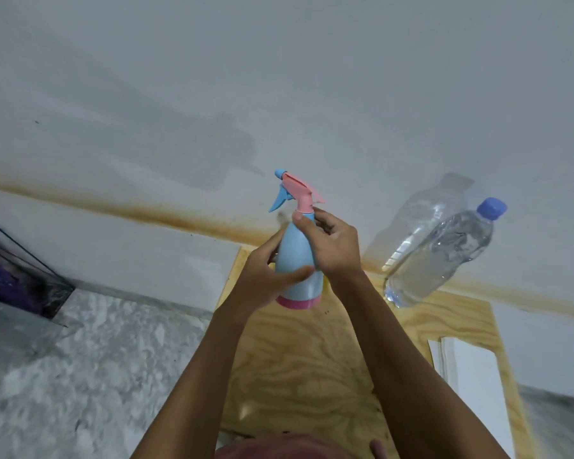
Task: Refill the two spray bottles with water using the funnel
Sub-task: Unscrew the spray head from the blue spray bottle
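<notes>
Head view shows a blue spray bottle with a pink base at the centre of the frame, upright over a wooden board; whether its base touches the board cannot be told. Its pink and blue trigger head is on. The left hand grasps the lower body, thumb laid across the front. The right hand grips the neck just under the head. A water bottle with a blue cap, nearly full, stands on the board at centre right, apart from the hands. A black wire basket sits at the left edge.
</notes>
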The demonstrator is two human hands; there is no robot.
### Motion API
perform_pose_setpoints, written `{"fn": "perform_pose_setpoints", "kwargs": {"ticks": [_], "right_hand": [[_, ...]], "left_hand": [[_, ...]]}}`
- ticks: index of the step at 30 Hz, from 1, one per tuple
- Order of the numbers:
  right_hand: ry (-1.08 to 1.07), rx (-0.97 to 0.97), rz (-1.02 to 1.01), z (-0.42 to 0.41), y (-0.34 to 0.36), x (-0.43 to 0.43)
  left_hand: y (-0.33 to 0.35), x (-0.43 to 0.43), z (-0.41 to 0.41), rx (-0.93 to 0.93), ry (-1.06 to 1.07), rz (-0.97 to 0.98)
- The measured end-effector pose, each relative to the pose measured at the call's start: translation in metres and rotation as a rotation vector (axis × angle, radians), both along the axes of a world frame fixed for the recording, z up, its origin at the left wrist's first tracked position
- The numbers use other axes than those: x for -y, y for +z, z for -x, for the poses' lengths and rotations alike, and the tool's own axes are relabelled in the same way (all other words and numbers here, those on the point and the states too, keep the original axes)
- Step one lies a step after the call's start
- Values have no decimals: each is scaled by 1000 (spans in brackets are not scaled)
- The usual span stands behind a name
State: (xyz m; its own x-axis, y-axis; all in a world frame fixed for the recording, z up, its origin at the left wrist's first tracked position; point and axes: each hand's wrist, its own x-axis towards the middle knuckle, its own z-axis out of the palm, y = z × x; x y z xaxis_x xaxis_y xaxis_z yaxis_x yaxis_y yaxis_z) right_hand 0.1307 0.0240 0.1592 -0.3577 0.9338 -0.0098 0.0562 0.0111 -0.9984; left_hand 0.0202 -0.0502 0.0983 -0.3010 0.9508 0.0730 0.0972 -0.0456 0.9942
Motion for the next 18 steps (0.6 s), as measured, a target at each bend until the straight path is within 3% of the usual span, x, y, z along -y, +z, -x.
{"fn": "perform_pose_setpoints", "kwargs": {"ticks": [18], "right_hand": [[284, -15, 26, -24, 22, 6]], "left_hand": [[25, 15, -10, 61, -102, -12]]}}
